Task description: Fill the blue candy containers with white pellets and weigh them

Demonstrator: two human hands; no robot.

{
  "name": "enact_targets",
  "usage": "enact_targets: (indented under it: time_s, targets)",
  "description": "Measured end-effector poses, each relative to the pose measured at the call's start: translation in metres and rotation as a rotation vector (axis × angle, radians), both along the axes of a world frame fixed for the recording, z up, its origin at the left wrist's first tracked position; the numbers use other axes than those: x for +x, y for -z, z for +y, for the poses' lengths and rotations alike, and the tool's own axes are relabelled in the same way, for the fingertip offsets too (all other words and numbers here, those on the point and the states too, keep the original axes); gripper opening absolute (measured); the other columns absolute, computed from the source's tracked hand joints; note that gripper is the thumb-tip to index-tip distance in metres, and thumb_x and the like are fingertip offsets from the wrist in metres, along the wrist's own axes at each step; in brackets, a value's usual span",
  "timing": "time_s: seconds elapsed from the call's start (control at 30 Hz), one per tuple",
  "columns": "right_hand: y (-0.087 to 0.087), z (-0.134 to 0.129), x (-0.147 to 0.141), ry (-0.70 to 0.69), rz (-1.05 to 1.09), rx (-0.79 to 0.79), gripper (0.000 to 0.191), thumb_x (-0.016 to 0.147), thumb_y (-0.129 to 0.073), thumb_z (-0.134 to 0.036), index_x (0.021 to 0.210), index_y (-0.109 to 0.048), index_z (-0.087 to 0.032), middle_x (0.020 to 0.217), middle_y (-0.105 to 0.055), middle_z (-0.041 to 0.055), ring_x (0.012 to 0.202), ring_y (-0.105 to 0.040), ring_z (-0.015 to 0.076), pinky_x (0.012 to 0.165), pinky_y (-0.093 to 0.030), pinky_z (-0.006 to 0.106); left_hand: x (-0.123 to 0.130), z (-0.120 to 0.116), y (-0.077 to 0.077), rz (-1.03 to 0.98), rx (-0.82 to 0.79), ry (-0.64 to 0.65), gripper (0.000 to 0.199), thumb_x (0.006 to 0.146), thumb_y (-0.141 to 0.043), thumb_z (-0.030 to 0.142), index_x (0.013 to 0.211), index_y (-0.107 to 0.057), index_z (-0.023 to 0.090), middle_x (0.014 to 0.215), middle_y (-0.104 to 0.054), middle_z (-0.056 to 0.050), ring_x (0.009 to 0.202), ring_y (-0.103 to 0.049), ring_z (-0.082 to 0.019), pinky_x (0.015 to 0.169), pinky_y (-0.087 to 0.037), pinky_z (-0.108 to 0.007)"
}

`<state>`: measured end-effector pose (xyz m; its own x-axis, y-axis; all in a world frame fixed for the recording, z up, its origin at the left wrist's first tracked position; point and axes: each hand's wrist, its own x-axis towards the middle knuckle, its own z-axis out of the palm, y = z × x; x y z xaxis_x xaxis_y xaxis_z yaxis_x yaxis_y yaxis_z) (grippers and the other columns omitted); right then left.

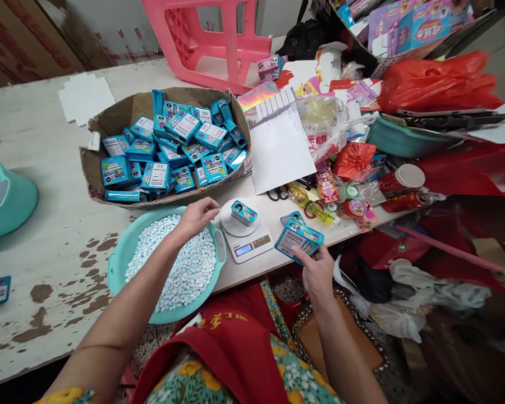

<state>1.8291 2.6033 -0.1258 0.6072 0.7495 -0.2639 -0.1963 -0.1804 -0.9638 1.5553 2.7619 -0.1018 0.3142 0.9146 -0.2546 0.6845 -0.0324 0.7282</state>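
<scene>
- Fingers of my left hand (197, 217) curl loosely above a round turquoise basin (116, 269) of white pellets (193, 264); I cannot tell whether they pinch anything.
- Small blue printed tin (244, 214) sits untouched on the white digital scale (261, 241); I judge weighing the step in hand.
- At the scale's four o'clock, my right hand (318, 270) closes thumb and fingers on a flat blue printed pack (298, 241).
- Lifting the tin would call for a light, level grip.

Basin (217, 241) near edge of counter (79, 235), tablets (185, 275) in it. Scale (252, 247) just beside it at 3 o'clock, tin (244, 213) on top. Carton (93, 193) at 12 o'clock of basin, packs (155, 176) inside.
</scene>
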Motion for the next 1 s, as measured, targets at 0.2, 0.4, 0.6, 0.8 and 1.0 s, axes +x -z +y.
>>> enact_targets:
  time_s: [0.2,0.4,0.6,0.8,1.0]
  targets:
    - [-0.004,0.004,0.005,0.033,-0.003,-0.013,0.046,0.052,-0.084,-0.027,0.093,-0.065,-0.018,0.086,-0.071,0.0026,0.078,-0.065,0.0193,0.083,-0.052,0.041,0.011,0.008,-0.020,0.284,0.104,0.158,0.019,0.084,-0.047,0.033,0.088,-0.062,0.022,0.094,-0.067,-0.003,0.081,-0.059,-0.019,0.063,-0.036,-0.027]
    - [-0.003,0.003,0.009,0.071,-0.002,-0.058,0.049,0.051,-0.084,-0.028,0.096,-0.065,-0.017,0.089,-0.071,0.0039,0.080,-0.065,0.0203,0.088,-0.050,0.044,-0.063,-0.037,0.007,0.627,-0.143,0.061,0.022,0.078,-0.054,0.032,0.092,-0.062,0.018,0.098,-0.063,-0.010,0.087,-0.060,-0.024,0.069,-0.040,-0.030]
    - [-0.002,0.007,-0.003,0.056,0.037,-0.091,0.049,0.052,-0.085,-0.029,0.096,-0.066,-0.018,0.088,-0.070,0.0016,0.081,-0.064,0.0183,0.096,-0.044,0.044,-0.110,-0.084,0.028,0.130,-0.241,-0.106,0.014,0.075,-0.058,0.029,0.081,-0.061,0.018,0.081,-0.060,-0.005,0.077,-0.057,-0.019,0.069,-0.040,-0.028]
    - [-0.009,0.009,-0.022,0.013,0.092,-0.081,0.045,0.054,-0.084,-0.027,0.094,-0.066,-0.019,0.086,-0.070,-0.0003,0.084,-0.064,0.0177,0.096,-0.046,0.041,-0.132,-0.090,0.020,-0.662,-0.514,-0.626,0.029,0.070,-0.066,0.040,0.085,-0.057,0.017,0.066,-0.051,0.002,0.051,-0.044,-0.008,0.046,-0.030,-0.020]
    - [-0.007,0.009,-0.029,-0.031,0.132,-0.079,0.049,0.054,-0.084,-0.028,0.099,-0.065,-0.019,0.091,-0.071,0.0012,0.086,-0.064,0.0193,0.095,-0.046,0.042,-0.096,-0.060,0.016,-0.744,-0.592,-0.702,0.033,0.071,-0.063,0.045,0.081,-0.056,0.015,0.070,-0.055,-0.001,0.050,-0.045,-0.007,0.042,-0.025,-0.018]
